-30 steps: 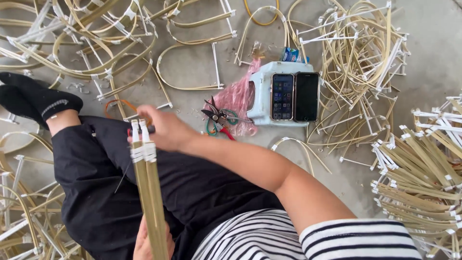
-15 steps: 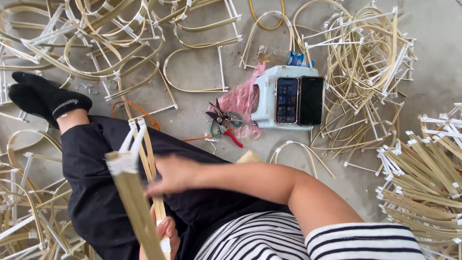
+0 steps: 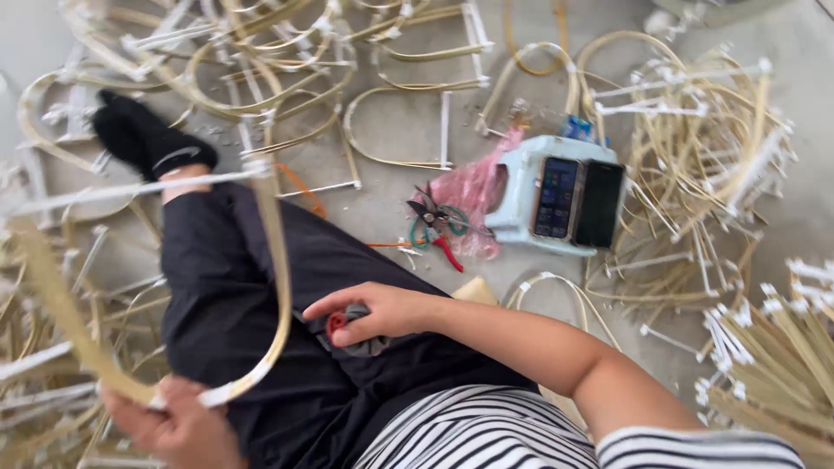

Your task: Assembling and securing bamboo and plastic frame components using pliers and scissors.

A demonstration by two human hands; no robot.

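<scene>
We are seeing a long pale bamboo strip (image 3: 276,287) curving across the black trouser leg (image 3: 217,295), white-taped at its ends. At seven o'clock, our left hand (image 3: 178,426) is grasping its lower end. At centre, our right hand (image 3: 382,311) is clenching around a small red-and-grey tool (image 3: 340,325).

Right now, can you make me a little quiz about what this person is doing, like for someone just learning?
1. True or false: the left hand holds a bent bamboo strip.
2. What lies on the pale blue stool? A) two phones B) a cup C) a book
3. What colour shows on the small tool under the right hand?

Key
1. True; the strip curves up over the black trousers.
2. A, two phones side by side.
3. Red, with grey beside it.
</scene>
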